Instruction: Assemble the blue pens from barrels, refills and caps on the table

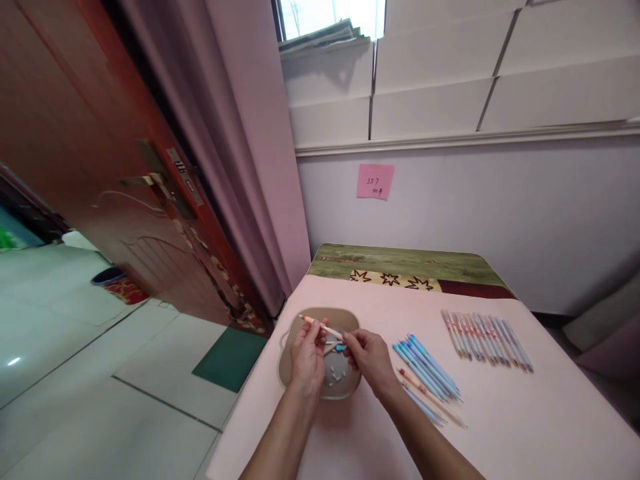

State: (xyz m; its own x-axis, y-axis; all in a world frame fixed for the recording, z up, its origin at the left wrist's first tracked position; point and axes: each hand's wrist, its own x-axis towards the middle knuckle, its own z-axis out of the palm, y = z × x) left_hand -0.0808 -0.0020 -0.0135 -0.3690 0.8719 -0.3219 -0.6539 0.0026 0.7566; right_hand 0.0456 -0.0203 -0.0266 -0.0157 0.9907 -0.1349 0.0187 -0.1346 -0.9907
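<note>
Above a beige tray (300, 387), my left hand (307, 353) grips an orange and cream pen (327, 328) near its tip end. My right hand (367, 357) pinches the other end of that pen. Inside the tray lie a few pens, partly hidden by my hands, and several small whitish pieces (336, 377). Right of my right hand, several blue pens (430, 369) lie side by side on the pink cloth, with orange and cream pens (435, 397) beside them. A row of pale pens with reddish marks (485, 339) lies farther right.
The table (350, 433) has a pink cover and a green patterned far edge (400, 260) against the wall. A pink note (375, 181) is on the wall. A curtain and a red-brown door (165, 233) stand at the left.
</note>
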